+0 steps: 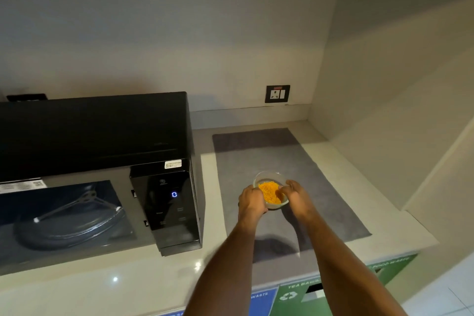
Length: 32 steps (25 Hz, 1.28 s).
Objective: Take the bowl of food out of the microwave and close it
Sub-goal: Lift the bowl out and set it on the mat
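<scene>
Grey rectangular cloth mat (307, 161) lies flat on the pale glossy stone countertop (128, 282), that's our landmark. Behind the mat, on the cream back wall (179, 33), a black-framed wall socket w/ white switch (277, 94), small red mark on top. Front of the mat, below the counter edge, a blue bin label reading "WASTE" (261, 300) and next to it a green recycling label w/ white arrows symbol (295, 297); a dark slot sits in the green one. Text there partly cut off.
</scene>
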Tool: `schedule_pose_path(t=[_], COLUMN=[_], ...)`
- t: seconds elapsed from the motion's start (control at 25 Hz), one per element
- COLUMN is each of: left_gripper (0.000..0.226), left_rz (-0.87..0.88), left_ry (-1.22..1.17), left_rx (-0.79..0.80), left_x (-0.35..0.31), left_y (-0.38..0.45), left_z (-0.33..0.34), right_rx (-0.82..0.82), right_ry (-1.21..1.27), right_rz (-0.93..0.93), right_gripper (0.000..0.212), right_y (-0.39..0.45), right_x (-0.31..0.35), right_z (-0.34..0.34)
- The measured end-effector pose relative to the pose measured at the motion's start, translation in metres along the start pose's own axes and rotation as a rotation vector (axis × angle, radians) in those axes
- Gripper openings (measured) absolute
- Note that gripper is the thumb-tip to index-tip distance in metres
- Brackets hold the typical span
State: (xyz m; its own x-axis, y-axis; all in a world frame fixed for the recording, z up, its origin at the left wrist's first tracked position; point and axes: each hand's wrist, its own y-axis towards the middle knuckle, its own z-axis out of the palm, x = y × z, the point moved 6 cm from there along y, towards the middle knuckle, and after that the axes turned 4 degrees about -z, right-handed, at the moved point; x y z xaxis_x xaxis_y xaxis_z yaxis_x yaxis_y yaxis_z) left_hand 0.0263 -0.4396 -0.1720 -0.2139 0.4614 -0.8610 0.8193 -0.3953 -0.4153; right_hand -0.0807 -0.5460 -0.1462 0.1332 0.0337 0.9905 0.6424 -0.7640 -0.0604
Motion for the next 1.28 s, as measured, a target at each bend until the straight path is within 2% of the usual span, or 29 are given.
schedule_pose_path(t=[0.16, 0.36, 0.48, 0.6, 0.68, 0.76, 0.88, 1.0, 1.12, 1.28], left_gripper=[0.035, 0.035, 0.032, 0.039, 0.036, 0.036, 0.045, 0.071, 0.085, 0.094], left_rz=[-0.017, 0.047, 0.043, -0.013, -0.060, -0.082, 0.034, 0.238, 0.452, 0.607], left_ry=[0.057, 0.079, 0.137, 0.027, 0.016, 0.009, 0.162, 0.450, 0.703, 0.902], left_rx=[-0.050, -0.112, -0.047, 0.104, 0.108, 0.085, 0.022, -0.015, -0.065, -0.097], left_x=[-0.004, -0.020, -0.029, -0.033, -0.031, -0.030, -0.025, -0.015, -0.004, 0.018], left_y=[0.024, 0.038, 0.050, 0.058, 0.056, 0.044, 0.019, -0.008, -0.034, -0.077], left_z=[0.010, 0.019, 0.033, 0.043, 0.044, 0.039, 0.026, 0.009, -0.010, -0.047], right_rx=[0.012, -0.077, -0.080, -0.078, -0.074, -0.086, -0.156, -0.199, -0.153, -0.093], right_ry=[0.017, 0.117, 0.144, 0.066, 0.025, -0.149, -0.574, -0.949, -1.109, -1.187], right_rz=[0.137, 0.182, 0.159, 0.175, 0.211, 0.162, -0.101, -0.248, -0.316, -0.447], right_gripper=[0.025, 0.025, 0.026, 0.020, 0.012, 0.016, 0.031, 0.067, 0.085, 0.088], right_y=[0.032, 0.059, 0.077, 0.090, 0.090, 0.083, 0.051, 0.014, -0.017, -0.064], right_x=[-0.011, -0.019, -0.021, -0.021, -0.024, -0.023, -0.007, 0.005, 0.006, 0.010], right_z=[-0.003, -0.003, -0.002, -0.006, -0.009, -0.013, -0.018, -0.016, -0.009, 0.004])
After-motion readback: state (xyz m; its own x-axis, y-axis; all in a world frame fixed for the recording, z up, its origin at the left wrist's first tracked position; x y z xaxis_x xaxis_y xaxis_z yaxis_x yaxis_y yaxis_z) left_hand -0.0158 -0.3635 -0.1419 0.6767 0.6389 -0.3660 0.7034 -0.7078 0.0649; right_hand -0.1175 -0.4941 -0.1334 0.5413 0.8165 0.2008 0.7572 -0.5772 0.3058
